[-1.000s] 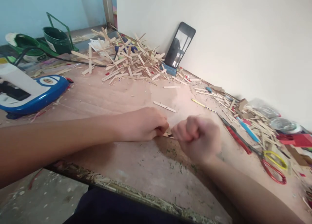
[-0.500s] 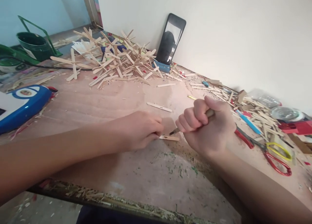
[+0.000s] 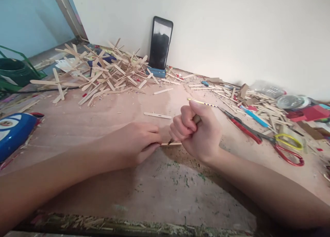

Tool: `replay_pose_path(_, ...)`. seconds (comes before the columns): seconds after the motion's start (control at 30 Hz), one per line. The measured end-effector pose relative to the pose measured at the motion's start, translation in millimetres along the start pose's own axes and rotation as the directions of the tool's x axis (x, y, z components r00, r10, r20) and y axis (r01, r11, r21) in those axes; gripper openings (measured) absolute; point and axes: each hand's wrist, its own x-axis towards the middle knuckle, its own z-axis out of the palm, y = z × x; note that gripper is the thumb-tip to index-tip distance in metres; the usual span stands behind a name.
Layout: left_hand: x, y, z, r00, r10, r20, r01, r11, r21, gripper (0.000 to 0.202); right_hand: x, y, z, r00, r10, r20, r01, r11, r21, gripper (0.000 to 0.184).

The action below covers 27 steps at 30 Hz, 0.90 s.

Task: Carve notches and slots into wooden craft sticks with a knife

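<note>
right hand point(image 3: 199, 133) fisted on knife point(image 3: 171, 141), left hand point(image 3: 136, 144) pinning stick point(image 3: 172, 144)

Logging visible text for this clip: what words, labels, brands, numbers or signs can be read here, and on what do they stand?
None can be read.
Blue case: a round badge on top, too blurred to read.
Phone: dark screen, no text showing.
Green bucket: a pale label at its lower edge, cut off and unreadable.
Pencil: striped, no legible print.
The stick under the hands carries no marking that shows.

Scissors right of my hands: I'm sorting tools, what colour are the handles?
Head view: scissors, one red loop, one yellow.
</note>
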Motion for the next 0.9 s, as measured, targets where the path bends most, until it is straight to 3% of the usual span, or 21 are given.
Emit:
replay_pose_path(0.33, 2.3, 2.9, 1.8, 0.999, -0.038, 0.018, 0.038, 0.999, -0.010, 0.029, 2.1, 1.2, 2.5, 1.000, 0.008, -0.020, -0.009, 0.999, -0.040, 0.086)
replay_pose_path(0.53, 2.5, 1.6, 0.5, 0.995, -0.100, -0.025, 0.100, 0.995, -0.008, 0.024, 13.3, -6.3, -11.9, 0.988, -0.134, -0.072, 0.117, 0.973, -0.201, 0.088)
replay_pose_path(0.73, 3.4, 2.0, -3.4, 0.982, -0.180, -0.060, 0.173, 0.980, -0.100, 0.019, 28.4, -1.7, -38.2, 0.953, -0.275, -0.129, 0.179, 0.850, -0.496, 0.095)
replay_pose_path(0.9, 4.8, 10.1, -7.4, 0.955, -0.283, -0.084, 0.249, 0.925, -0.289, 0.015, 29.0, -1.4, -51.3, 0.961, -0.265, -0.082, 0.111, 0.640, -0.761, 0.088)
